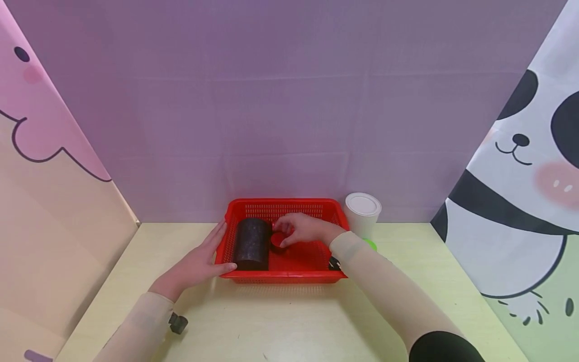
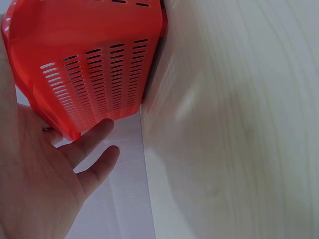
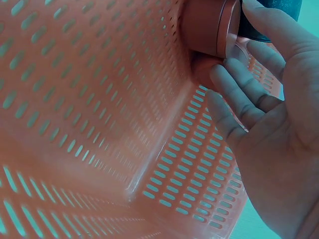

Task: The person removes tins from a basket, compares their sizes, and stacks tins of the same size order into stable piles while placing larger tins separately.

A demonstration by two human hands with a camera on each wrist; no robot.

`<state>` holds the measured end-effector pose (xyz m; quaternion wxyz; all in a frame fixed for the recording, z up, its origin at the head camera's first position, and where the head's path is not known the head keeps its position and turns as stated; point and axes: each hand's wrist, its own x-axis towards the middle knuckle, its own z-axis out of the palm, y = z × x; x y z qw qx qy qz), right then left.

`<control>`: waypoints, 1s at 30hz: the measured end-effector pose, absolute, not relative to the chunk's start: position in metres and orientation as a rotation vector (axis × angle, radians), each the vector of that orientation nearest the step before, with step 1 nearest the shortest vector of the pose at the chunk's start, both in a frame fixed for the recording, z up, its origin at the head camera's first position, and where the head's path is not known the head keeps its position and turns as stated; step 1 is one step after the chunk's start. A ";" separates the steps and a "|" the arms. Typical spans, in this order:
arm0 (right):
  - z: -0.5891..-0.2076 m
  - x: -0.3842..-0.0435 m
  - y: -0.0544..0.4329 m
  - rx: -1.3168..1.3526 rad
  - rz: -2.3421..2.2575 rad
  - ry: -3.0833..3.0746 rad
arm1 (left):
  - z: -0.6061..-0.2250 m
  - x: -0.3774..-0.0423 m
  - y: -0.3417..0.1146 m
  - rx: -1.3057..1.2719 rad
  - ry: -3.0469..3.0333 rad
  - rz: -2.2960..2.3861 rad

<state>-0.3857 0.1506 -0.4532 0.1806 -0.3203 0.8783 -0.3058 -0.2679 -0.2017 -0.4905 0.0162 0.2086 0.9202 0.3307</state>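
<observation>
A red perforated basket [image 1: 291, 274] stands near the back of the table. My left hand [image 1: 199, 264] rests on its left rim, fingers fairly straight along the outer side and thumb near the front corner. The left wrist view shows that hand [image 2: 47, 174] against the slotted wall. Inside the basket, my right hand [image 1: 300, 229] pinches a small red round tin [image 1: 278, 240] between thumb and fingers. The right wrist view shows the tin [image 3: 204, 25] close to the basket wall, with another reddish round piece [image 3: 205, 72] below it. A dark cylinder [image 1: 252, 244] lies left of the tin.
A white lidded canister [image 1: 363, 213] stands behind the basket's right corner. Something bright green [image 1: 371, 245] shows partly behind my right forearm. A small black object [image 1: 334, 263] sits at the basket's right end, partly covered. A purple cloth backdrop [image 1: 289, 100] rises behind the table.
</observation>
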 end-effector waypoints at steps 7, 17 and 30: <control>-0.454 -0.384 0.149 -0.899 -0.828 2.471 | -0.491 -0.268 -0.202 0.635 2.864 1.018; -0.456 -0.384 0.149 -0.935 -0.740 2.476 | -0.489 -0.267 -0.201 0.623 2.856 1.031; -0.455 -0.384 0.146 -0.933 -0.764 2.429 | -0.489 -0.266 -0.203 0.626 2.855 1.045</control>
